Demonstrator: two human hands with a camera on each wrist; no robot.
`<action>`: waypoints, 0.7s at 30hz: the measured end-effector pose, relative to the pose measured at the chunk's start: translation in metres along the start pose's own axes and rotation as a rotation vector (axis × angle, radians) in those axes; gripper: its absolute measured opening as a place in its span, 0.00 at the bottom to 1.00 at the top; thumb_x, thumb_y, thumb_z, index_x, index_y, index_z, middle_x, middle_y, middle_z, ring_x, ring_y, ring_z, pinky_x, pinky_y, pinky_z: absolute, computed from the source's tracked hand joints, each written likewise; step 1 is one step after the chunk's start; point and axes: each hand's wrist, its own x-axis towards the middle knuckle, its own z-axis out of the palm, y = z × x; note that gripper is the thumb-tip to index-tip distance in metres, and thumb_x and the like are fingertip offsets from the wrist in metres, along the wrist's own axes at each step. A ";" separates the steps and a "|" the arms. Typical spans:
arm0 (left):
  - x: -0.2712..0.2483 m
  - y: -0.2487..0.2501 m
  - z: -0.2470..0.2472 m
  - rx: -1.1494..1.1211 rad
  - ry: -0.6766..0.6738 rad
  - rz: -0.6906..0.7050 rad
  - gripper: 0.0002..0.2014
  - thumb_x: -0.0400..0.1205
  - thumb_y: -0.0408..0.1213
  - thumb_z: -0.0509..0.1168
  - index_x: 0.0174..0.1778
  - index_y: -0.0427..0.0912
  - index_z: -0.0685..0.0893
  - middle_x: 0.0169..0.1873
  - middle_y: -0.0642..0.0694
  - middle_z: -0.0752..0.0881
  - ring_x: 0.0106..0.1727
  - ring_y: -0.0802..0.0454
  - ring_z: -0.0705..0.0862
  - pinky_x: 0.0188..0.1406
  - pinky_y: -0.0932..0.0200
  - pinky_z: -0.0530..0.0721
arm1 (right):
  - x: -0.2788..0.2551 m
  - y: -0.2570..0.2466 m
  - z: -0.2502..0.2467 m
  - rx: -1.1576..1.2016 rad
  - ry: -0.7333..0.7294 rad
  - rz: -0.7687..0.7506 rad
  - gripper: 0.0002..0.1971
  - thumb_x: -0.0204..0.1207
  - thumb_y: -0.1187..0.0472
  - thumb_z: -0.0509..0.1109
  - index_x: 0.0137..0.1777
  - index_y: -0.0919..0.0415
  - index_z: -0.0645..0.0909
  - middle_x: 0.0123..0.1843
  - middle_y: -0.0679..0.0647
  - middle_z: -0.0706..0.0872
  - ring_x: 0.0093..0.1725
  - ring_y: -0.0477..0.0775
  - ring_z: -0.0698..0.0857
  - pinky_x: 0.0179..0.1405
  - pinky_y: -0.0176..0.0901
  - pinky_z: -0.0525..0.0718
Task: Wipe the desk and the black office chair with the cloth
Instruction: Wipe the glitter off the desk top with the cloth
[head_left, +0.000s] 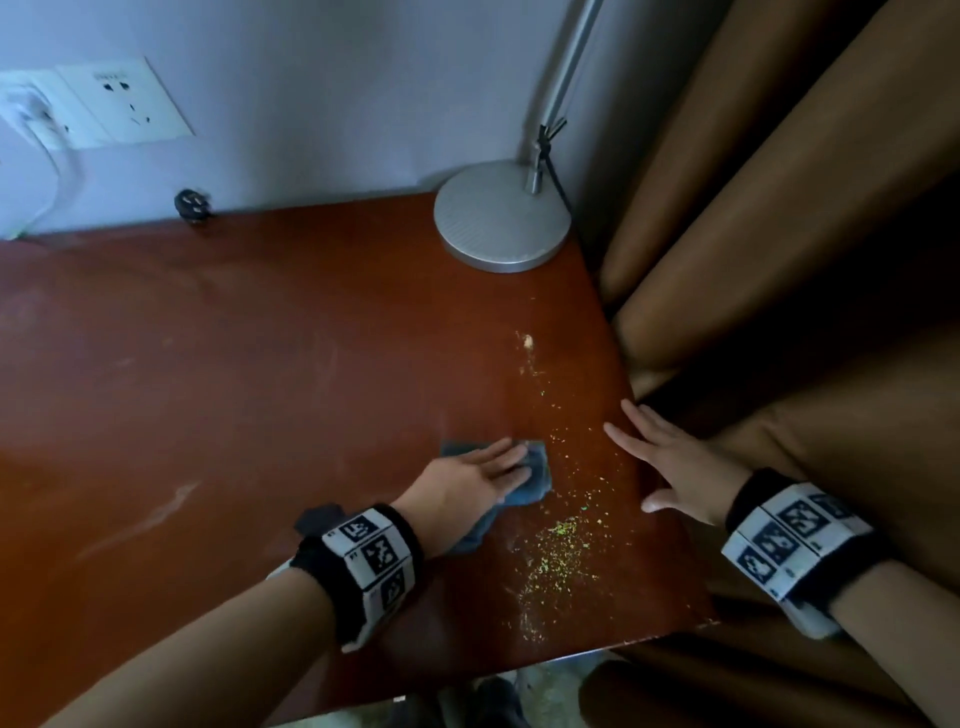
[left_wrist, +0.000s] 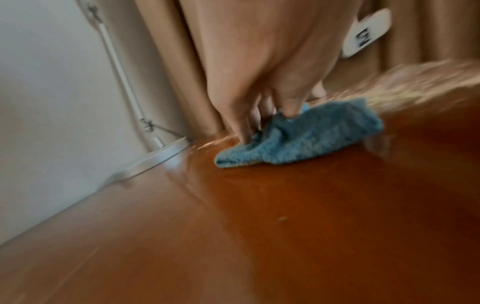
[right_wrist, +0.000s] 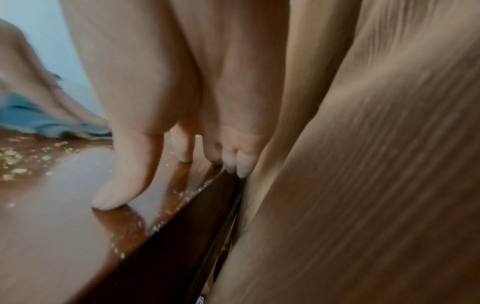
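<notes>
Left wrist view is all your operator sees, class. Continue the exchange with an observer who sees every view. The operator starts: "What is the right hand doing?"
Observer: The right hand lies flat with straight fingers at the right edge of the desk and holds nothing.
Operator: My picture blurs beyond the cloth. How does the dirt lie?
Observer: Yellowish crumbs run in a strip between the cloth and the right hand, reaching toward the desk's front edge.
Operator: I see a lamp base. Is anything else near the back?
Observer: A black plug sits at the desk's rear edge against the wall.
</notes>
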 end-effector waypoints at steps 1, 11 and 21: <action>0.005 -0.009 -0.012 -0.077 0.044 -0.082 0.27 0.88 0.32 0.51 0.84 0.50 0.53 0.84 0.48 0.52 0.82 0.56 0.55 0.75 0.57 0.68 | 0.000 -0.003 -0.003 -0.027 0.011 0.009 0.50 0.77 0.53 0.70 0.82 0.50 0.32 0.81 0.51 0.26 0.82 0.53 0.34 0.81 0.47 0.48; 0.120 -0.080 -0.076 -0.073 0.130 -0.340 0.30 0.87 0.29 0.51 0.84 0.52 0.52 0.84 0.49 0.50 0.84 0.44 0.48 0.80 0.40 0.58 | 0.004 -0.002 -0.001 0.118 0.032 -0.001 0.50 0.75 0.58 0.72 0.82 0.49 0.35 0.82 0.49 0.28 0.82 0.48 0.33 0.80 0.41 0.48; 0.048 -0.014 -0.015 0.000 -0.005 0.235 0.31 0.87 0.30 0.51 0.83 0.57 0.49 0.81 0.58 0.41 0.82 0.57 0.36 0.83 0.49 0.38 | 0.005 0.015 0.002 0.193 0.113 -0.055 0.52 0.73 0.58 0.74 0.83 0.52 0.37 0.83 0.43 0.33 0.75 0.35 0.31 0.78 0.34 0.44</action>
